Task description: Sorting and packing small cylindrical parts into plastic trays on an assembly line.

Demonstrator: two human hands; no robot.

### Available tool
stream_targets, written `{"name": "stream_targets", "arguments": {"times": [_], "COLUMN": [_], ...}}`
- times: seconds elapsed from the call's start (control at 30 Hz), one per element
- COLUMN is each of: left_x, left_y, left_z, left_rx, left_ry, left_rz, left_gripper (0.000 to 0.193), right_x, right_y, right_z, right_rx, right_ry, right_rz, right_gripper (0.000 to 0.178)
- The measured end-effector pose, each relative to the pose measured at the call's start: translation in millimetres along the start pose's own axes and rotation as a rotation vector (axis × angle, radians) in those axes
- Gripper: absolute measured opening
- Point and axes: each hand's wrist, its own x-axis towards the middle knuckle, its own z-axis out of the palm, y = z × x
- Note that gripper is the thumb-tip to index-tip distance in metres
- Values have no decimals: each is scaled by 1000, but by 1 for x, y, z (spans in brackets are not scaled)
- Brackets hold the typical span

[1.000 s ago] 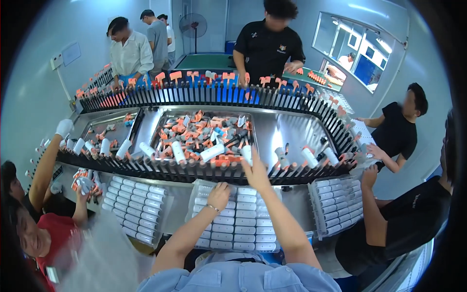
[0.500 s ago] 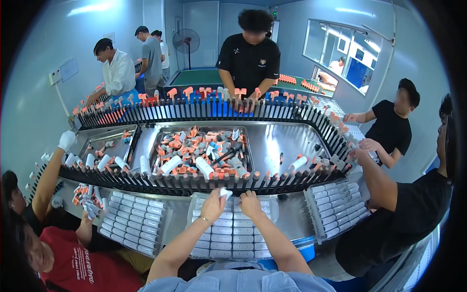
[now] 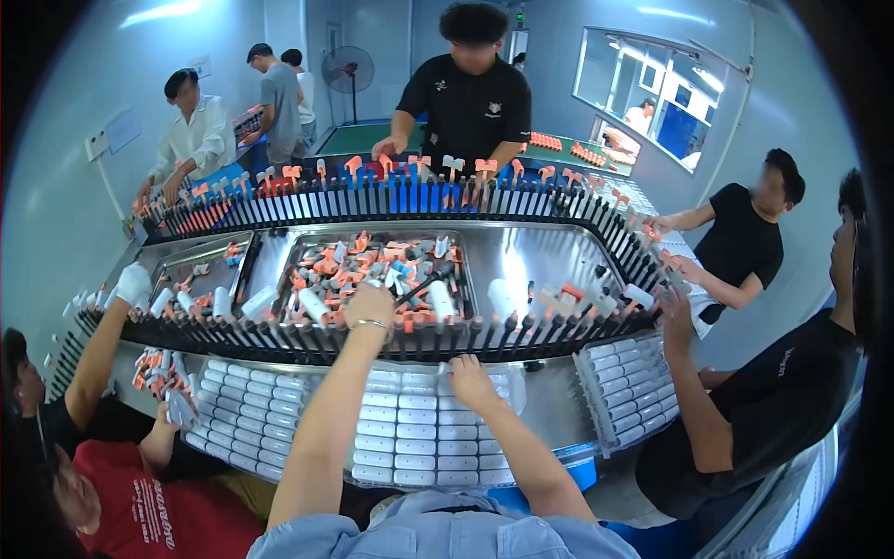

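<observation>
My left hand (image 3: 371,304), with a bracelet on its wrist, reaches over the black peg belt (image 3: 419,340) into the steel tray (image 3: 466,244) piled with orange and white parts (image 3: 335,265). Its fingers point down into the pile and are hidden. My right hand (image 3: 470,377) rests with bent fingers on the far edge of the tray of white pieces (image 3: 410,438) in front of me, just below the belt. I cannot see whether either hand grips anything.
The oval belt carries white tubes (image 3: 312,303) and orange caps (image 3: 354,166) on its pegs. Several other people work around it: a gloved hand (image 3: 133,281) at the left, a hand (image 3: 675,312) at the right, and a person in black (image 3: 470,102) opposite. More white-piece trays (image 3: 247,415) (image 3: 629,382) flank mine.
My left hand has left the white-piece tray, where both hands were together, and stretched forward over the belt into the parts tray. My right hand stays near the tray's far edge.
</observation>
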Motion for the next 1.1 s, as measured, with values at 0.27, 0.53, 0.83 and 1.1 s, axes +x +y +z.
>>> {"name": "stream_targets", "arguments": {"times": [0.27, 0.53, 0.83, 1.1], "left_x": [26, -85, -141, -104], "left_y": [-61, -117, -103, -98], "left_z": [-6, 26, 105, 113], "left_rx": [58, -490, -399, 67], "left_ry": [180, 556, 32, -359], "left_rz": [-30, 306, 847, 707], "left_gripper": [44, 22, 14, 23], "right_x": [-48, -11, 73, 85], "right_y": [18, 81, 54, -6], "right_z": [-90, -177, -129, -114], "right_rx": [574, 153, -111, -127], "right_ry": [361, 598, 213, 176], "right_rz": [315, 237, 219, 152], "right_gripper": [34, 33, 33, 39]}}
